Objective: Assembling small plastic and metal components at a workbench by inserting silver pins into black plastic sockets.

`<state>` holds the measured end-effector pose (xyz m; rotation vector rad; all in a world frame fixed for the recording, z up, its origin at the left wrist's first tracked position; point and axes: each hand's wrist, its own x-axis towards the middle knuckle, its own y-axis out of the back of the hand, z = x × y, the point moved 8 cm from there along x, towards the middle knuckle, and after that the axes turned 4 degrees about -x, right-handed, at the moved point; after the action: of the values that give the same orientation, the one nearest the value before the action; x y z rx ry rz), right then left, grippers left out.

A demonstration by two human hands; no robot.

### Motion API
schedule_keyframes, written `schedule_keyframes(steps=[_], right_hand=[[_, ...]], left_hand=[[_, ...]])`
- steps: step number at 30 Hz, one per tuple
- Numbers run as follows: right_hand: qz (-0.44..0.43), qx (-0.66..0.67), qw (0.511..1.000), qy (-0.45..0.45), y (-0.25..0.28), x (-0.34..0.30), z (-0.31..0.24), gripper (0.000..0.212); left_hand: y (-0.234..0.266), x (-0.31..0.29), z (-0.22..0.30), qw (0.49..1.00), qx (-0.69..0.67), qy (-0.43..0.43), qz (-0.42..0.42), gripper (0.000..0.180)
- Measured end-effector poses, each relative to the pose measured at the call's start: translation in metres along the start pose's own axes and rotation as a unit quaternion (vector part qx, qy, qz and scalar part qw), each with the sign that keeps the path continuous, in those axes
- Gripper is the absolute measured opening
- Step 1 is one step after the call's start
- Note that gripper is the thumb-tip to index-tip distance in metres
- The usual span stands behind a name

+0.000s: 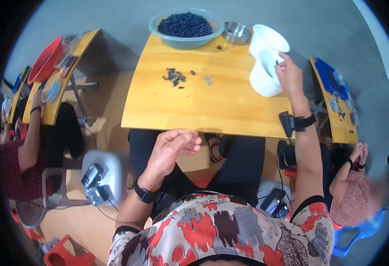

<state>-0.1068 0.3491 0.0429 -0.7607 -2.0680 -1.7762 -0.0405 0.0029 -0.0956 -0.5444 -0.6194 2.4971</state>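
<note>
My right hand [290, 79] is over the mouth of the nearer white bucket [261, 83]. Between its thumb and fingertips it pinches a small dark piece [277, 63]. My left hand [172, 148] is just off the table's near edge, fingers curled and thumb pressed against them; anything in it is too small to make out. Beyond it, a little heap of small dark pieces [175, 77] lies on the yellow table [168, 113], with a few tiny pale bits [208, 80] to its right. A light-green basin [186, 43] full of similar dark pieces stands at the far edge.
Behind the nearer bucket stands a second white bucket [269, 36], beside a steel bowl [237, 33]. Co-workers sit at tables on both sides, with a red basin [46, 60] on the left and a blue tray [328, 79] on the right. Electronic devices rest on a grey stool [114, 166].
</note>
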Motion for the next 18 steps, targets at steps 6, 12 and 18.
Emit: schedule_keyframes(steps=[6,12,18], right_hand=[[-0.021,0.141,0.989,0.042,-0.026,0.001,-0.080,0.028],[-0.192,0.233,0.945,0.127,-0.131,-0.028,-0.152,0.015],[-0.224,0.223,0.931,0.183,-0.157,-0.037,-0.193,0.013]], left_hand=[[0.024,0.013,-0.002,0.999,-0.037,0.000,0.029,0.023],[0.035,0.017,-0.003,0.998,-0.057,-0.006,0.024,0.020],[0.045,0.020,-0.006,0.997,-0.063,-0.002,0.034,0.020]])
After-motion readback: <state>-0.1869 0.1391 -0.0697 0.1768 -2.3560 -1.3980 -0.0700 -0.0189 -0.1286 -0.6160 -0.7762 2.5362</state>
